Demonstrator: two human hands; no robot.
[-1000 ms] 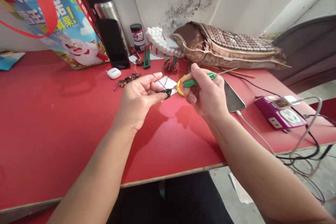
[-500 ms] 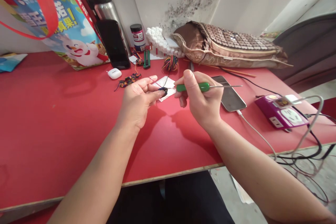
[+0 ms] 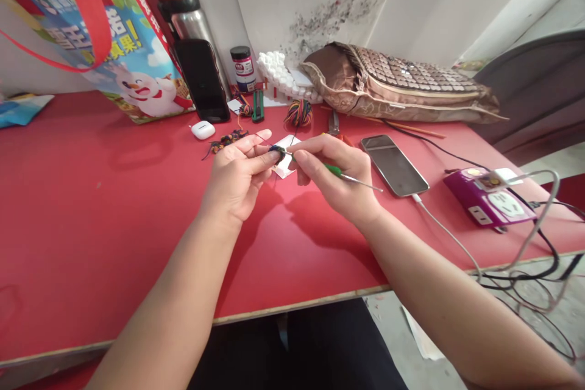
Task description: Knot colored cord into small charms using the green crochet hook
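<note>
Between thumb and fingers, my left hand (image 3: 243, 170) pinches a small dark crocheted piece (image 3: 276, 153). A strand of yarn runs over its raised index finger. My right hand (image 3: 336, 170) grips a crochet hook (image 3: 334, 169) by its green handle, with one metal end pointing back to the right. The hook's other end meets the crocheted piece, though the exact stitch is too small to see. Beyond the hands lies a ball of multicoloured yarn (image 3: 298, 114), its strand leading down toward the work. White paper (image 3: 286, 172) lies on the table beneath the hands.
A finished-looking strip of multicoloured crochet (image 3: 228, 141) and a white earphone case (image 3: 203, 130) lie left. A charging phone (image 3: 395, 166) and purple power strip (image 3: 489, 198) sit right. Behind stand a propped phone (image 3: 203, 80), a steel flask (image 3: 183, 6), a jar (image 3: 243, 69) and a brown cushion (image 3: 402, 82).
My right hand has turned and lowered the hook's rear end, and its fingers have come closer to the crocheted piece. The left hand keeps its pinch, with the piece shifted slightly left.
</note>
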